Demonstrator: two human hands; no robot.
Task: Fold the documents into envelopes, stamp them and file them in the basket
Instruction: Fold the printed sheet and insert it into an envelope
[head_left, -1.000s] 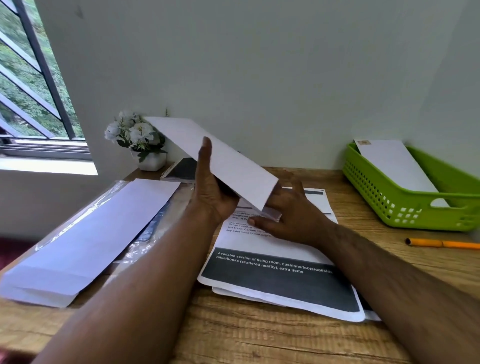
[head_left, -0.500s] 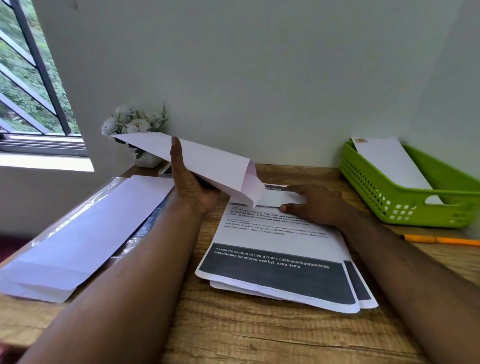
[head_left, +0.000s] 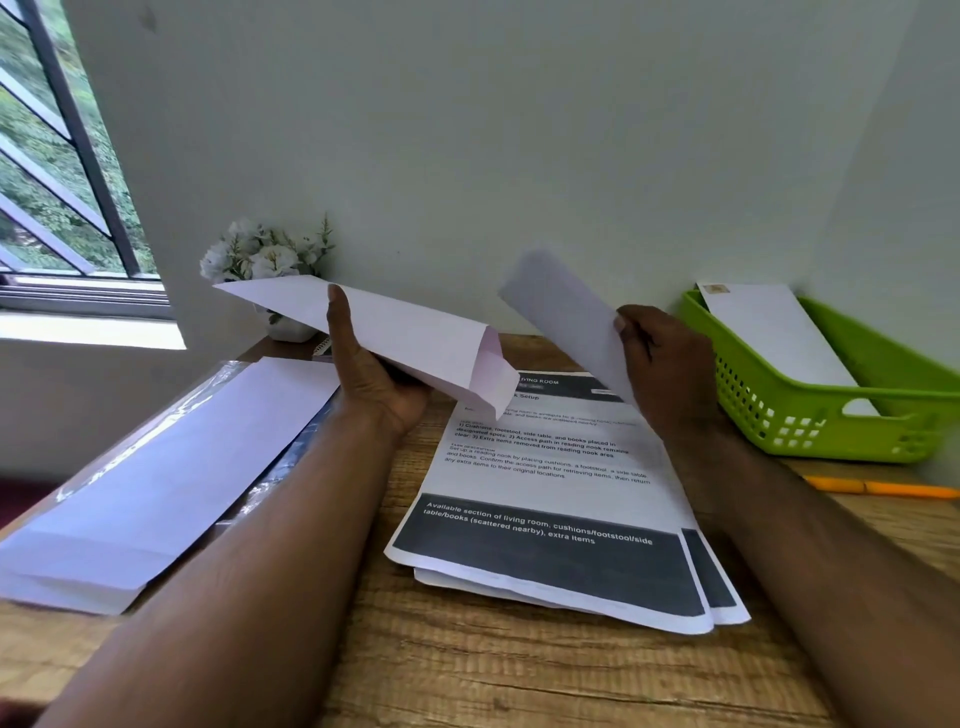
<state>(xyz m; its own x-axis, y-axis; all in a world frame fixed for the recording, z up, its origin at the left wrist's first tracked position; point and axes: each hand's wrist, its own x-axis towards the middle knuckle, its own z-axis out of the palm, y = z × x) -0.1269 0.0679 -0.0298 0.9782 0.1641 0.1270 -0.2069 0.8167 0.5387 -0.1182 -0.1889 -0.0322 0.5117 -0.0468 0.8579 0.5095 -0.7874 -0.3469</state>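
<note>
Right hand (head_left: 670, 364), off the printed stack since a moment ago, now pinches a folded white document (head_left: 566, 317) beside the open-mouthed white paper envelope (head_left: 415, 338) gripped by the left hand (head_left: 374, 379): insertion appears next.

A matt white paper envelope (head_left: 410, 338) is held above a rough-grained wooden table (head_left: 519, 675). At 3 o'clock a glossy green perforated plastic basket (head_left: 831, 415) is seen; at 9 o'clock, shiny clear plastic wrap (head_left: 171, 410) under smooth paper envelopes (head_left: 156, 483).

1 basket (head_left: 810, 415) – 1 pen (head_left: 878, 487) – 1 flowerpot (head_left: 288, 328)
</note>
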